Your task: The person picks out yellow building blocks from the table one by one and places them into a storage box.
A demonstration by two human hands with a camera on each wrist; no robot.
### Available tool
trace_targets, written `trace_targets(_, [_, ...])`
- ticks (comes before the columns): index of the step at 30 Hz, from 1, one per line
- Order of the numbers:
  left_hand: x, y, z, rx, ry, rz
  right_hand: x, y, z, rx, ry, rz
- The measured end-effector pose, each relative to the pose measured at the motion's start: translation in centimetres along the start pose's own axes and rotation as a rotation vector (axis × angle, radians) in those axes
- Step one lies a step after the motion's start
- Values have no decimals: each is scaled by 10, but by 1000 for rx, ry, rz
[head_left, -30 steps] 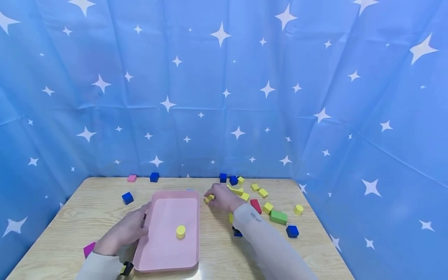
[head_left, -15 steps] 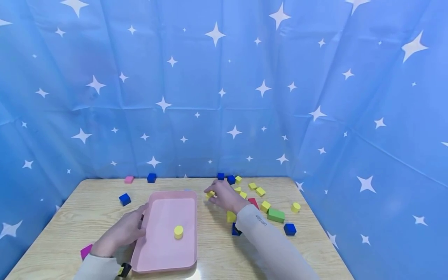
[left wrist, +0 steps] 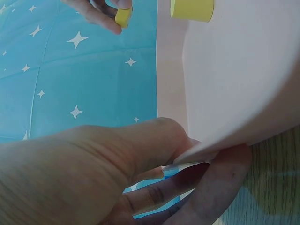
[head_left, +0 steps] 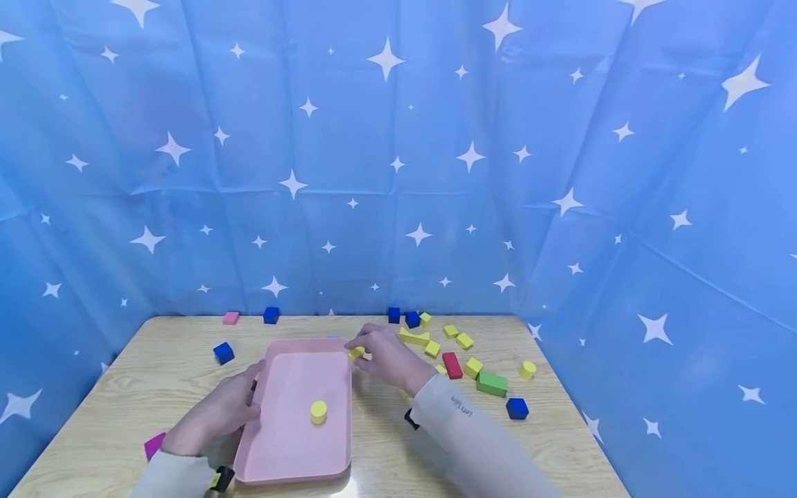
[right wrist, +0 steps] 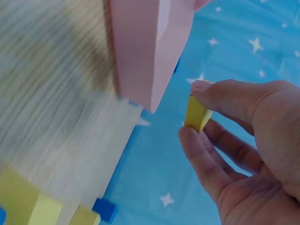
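Note:
A pink tray (head_left: 292, 463) lies on the table, and a yellow cylinder block (head_left: 319, 412) stands inside it. My left hand (head_left: 221, 411) grips the tray's left rim; in the left wrist view the thumb is over the edge and the fingers are beneath. Beside the tray's far right corner, my right hand (head_left: 392, 356) pinches a small yellow block (right wrist: 197, 112) between thumb and fingertips. The right wrist view has this block in the air, apart from the tray wall (right wrist: 136, 51). Part of the held block is hidden behind the thumb.
Several yellow blocks, including an arched one (head_left: 414, 337), lie right of the tray with a red block (head_left: 452, 365), a green block (head_left: 492, 384) and a blue cube (head_left: 517, 408). Left are a blue cube (head_left: 223, 353) and a magenta block (head_left: 153, 445). A starry curtain (head_left: 398, 207) hangs behind.
My right hand has lifted the small yellow block and carried it left, up to the tray's far right corner. The left hand keeps its grip on the rim.

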State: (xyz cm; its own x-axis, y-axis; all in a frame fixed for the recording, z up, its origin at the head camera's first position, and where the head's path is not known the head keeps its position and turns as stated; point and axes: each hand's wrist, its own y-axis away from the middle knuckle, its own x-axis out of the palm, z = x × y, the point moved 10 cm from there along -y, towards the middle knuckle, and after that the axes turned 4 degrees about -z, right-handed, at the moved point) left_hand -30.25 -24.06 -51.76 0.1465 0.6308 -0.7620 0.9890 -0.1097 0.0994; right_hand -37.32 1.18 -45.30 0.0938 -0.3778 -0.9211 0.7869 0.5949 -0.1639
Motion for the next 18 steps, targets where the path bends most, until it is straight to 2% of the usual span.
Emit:
trace_targets(11, [0,-1,0,-3,-1,9,21,1,43,-131,-24,39])
trace_targets(18, [-1,-1,-2,21,-9,-5,34,1,56,-132,20,77])
